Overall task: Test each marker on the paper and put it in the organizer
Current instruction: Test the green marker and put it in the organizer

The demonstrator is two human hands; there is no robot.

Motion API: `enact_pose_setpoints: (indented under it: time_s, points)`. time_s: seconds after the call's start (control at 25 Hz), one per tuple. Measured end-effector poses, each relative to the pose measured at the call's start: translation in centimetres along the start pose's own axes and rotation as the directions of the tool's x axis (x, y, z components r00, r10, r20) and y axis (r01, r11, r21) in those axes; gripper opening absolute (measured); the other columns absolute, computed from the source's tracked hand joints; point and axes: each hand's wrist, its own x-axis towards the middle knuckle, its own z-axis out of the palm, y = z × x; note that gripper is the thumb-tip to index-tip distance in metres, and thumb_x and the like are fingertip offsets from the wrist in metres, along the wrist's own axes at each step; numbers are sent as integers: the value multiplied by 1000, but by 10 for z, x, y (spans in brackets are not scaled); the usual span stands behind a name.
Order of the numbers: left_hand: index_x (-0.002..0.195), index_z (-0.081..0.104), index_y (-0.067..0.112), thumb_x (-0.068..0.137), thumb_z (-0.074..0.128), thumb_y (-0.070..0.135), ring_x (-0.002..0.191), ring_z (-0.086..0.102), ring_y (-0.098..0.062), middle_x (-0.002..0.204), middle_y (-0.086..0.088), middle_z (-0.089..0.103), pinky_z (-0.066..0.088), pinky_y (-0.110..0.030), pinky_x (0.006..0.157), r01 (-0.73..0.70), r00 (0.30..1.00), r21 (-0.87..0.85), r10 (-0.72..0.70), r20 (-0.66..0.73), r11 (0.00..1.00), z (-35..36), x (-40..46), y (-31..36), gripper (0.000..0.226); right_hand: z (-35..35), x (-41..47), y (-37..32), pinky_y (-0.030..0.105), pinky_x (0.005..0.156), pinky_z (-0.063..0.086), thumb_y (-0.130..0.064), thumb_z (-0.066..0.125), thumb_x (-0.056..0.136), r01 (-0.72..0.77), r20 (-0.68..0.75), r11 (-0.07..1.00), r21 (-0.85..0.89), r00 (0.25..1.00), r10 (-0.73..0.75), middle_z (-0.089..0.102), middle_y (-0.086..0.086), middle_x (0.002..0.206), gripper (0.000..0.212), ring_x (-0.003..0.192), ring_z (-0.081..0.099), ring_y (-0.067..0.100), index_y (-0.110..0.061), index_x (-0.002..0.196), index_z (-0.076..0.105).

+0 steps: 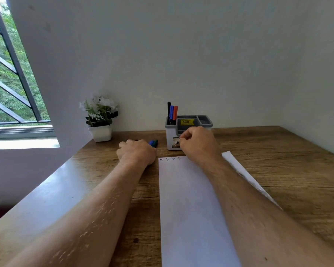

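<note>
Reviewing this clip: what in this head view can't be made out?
- Markers on the table: mostly hidden under the left hand; only blue and green ends show, so their count is unclear.
- Right hand: curled fingers face away; whether they pinch anything is hidden.
- Marks on the paper: too small to tell colours.
- Yellow sticker in the organizer: print blurred.

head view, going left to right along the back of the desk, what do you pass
window → potted plant → left hand → loose markers beside it → markers standing in the organizer → organizer, with the right hand in front of it
</note>
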Motion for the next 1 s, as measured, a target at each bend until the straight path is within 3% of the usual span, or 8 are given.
enact_pose_setpoints:
  time_s: [0.16, 0.28, 0.44, 0.72, 0.84, 1.0]
  points:
    - [127, 58, 15, 88, 58, 58, 107, 51, -30, 118, -12, 59, 41, -38, 74, -27, 1000, 20, 27, -2, 999, 0, 2, 4, 58, 0, 0, 0, 25, 71, 52, -23, 67, 91, -5, 17, 1000, 15, 1000, 5, 66, -6, 88, 7, 86, 62, 10, -28, 87, 65]
    - [113, 61, 17, 84, 64, 58, 97, 58, -28, 102, -9, 62, 51, -40, 78, -52, 997, -44, 49, -57, 998, 0, 2, 2, 51, 0, 0, -1, 26, 74, 54, -22, 67, 90, 5, 13, 1000, 15, 1000, -5, 64, -8, 87, 7, 86, 62, 10, -28, 87, 65]
    - [113, 62, 18, 78, 75, 52, 104, 57, -31, 110, -10, 63, 51, -44, 87, -159, 967, -63, 142, -212, 985, -1, -4, 0, 51, -1, 1, -1, 32, 79, 57, -22, 67, 90, -3, 11, 1000, 24, 1000, 3, 69, -5, 92, 4, 88, 64, 10, -25, 91, 69]
    - [110, 66, 18, 77, 74, 52, 109, 52, -29, 113, -9, 64, 42, -41, 81, -190, 915, 65, 201, -349, 980, 0, -6, -1, 47, 0, 1, -1, 26, 70, 52, -23, 67, 89, 5, 20, 1000, -6, 1000, -5, 67, -6, 89, 8, 85, 63, 9, -29, 84, 66]
    - [102, 68, 20, 77, 75, 52, 98, 58, -26, 96, -5, 67, 39, -39, 74, -209, 905, 78, 224, -361, 975, 0, -7, 2, 42, 1, 2, -1, 25, 68, 50, -23, 68, 88, 9, 19, 1000, -9, 1000, -9, 65, -10, 84, 11, 82, 62, 7, -31, 81, 64]
    - [94, 67, 20, 78, 75, 50, 72, 56, -21, 64, 3, 45, 45, -34, 61, -214, 913, 54, 219, -343, 975, 0, -11, 6, 35, 1, 3, 1, 20, 61, 47, -23, 68, 87, 34, -2, 999, -13, 999, -34, 58, -17, 74, 18, 73, 57, 1, -34, 75, 61]
